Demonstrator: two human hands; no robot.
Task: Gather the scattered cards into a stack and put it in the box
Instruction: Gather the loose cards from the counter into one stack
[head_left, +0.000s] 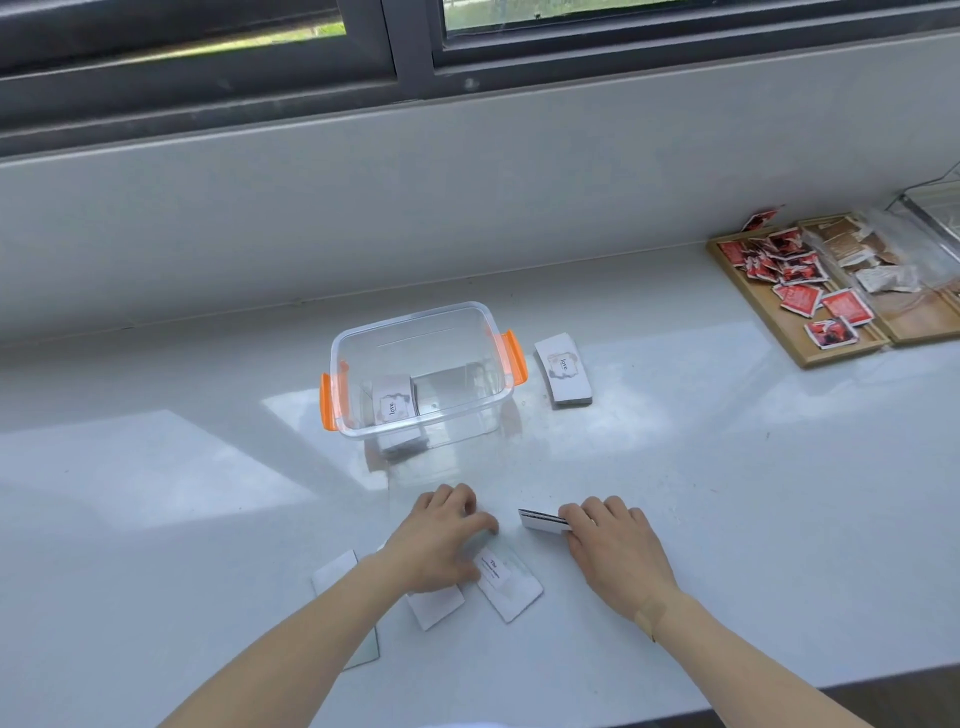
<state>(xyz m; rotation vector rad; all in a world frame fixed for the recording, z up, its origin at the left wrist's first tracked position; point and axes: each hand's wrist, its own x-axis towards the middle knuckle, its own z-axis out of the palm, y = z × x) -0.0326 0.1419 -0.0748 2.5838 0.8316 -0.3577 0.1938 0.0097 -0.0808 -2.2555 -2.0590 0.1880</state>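
A clear plastic box (488, 332) with orange handles stands mid-counter, with a white card stack (394, 402) lying in its left half. Another white card stack (563, 370) lies just right of the box. My right hand (613, 551) grips a thin stack of cards (540, 521) by its right end, held edge-on just above the counter. My left hand (441, 535) rests palm down with fingers spread over loose cards. A printed card (511, 584) lies between my hands, another card (436, 605) pokes out below my left palm, and a third (337, 574) lies partly under my left forearm.
A wooden tray (774, 317) with several red packets and brown sachets sits at the far right. A wall and window frame run behind the counter. The counter's front edge (779, 686) is near my right forearm.
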